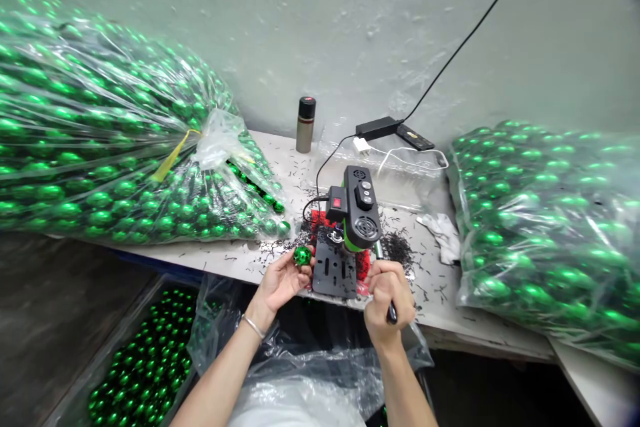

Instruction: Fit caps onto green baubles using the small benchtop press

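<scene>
Between the fingers of my left hand (281, 281) is a shiny green bauble (302, 255), held just left of a black slotted base plate (334, 273). My right hand (390, 297) is wrapped around the black-ended lever handle (392, 313) of a small bench press machine (361, 207). The machine has a black head with round vents, a green band and a red switch (337, 202) on its side. Its working tip under the head is mostly hidden. Red material (363, 270) shows beneath the plate.
Large clear bags of green baubles lie at left (100, 147) and right (540, 227). An open bin of baubles (143, 353) stands below left. Behind the machine are a bottle (305, 125), a power adapter (377, 127) and a phone-like slab (416, 138). Black scraps (397, 250) litter the table.
</scene>
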`<state>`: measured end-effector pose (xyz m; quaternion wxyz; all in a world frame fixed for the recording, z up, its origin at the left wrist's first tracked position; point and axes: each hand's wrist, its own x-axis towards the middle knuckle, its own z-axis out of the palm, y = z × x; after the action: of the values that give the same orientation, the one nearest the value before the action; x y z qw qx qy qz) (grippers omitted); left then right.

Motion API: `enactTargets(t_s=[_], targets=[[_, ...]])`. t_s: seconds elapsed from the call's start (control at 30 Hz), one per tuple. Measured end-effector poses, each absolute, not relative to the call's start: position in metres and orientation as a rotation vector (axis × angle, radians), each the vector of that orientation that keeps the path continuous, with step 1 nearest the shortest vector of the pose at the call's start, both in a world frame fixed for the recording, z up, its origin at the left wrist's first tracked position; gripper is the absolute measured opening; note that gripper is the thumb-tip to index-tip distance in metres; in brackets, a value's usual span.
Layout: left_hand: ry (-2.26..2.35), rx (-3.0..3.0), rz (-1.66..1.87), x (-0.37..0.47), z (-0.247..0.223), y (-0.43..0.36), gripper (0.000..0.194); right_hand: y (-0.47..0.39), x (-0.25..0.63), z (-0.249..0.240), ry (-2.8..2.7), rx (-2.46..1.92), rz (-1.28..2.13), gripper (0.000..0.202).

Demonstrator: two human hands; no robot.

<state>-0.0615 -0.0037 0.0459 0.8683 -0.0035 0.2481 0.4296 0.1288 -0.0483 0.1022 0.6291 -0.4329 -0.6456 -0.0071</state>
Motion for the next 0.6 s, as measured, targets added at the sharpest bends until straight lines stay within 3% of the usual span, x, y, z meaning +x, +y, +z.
enactTargets(t_s=[0.23, 0.37, 0.6], targets=[[0.695, 0.207, 0.966, -0.056, 0.039, -0.002, 0.020, -0.048, 0.129, 0.102, -1.483, -0.986, -0.036, 0.029], [0.962, 0.610, 1.108, -0.038, 0.031, 0.002, 0.038, -0.048, 0.128, 0.103, -1.480, -0.988, -0.017, 0.029], [1.256, 1.420, 1.067, -0.014, 0.026, 0.003, 0.033, -0.049, 0.128, 0.105, -1.501, -0.985, -0.031, 0.028]])
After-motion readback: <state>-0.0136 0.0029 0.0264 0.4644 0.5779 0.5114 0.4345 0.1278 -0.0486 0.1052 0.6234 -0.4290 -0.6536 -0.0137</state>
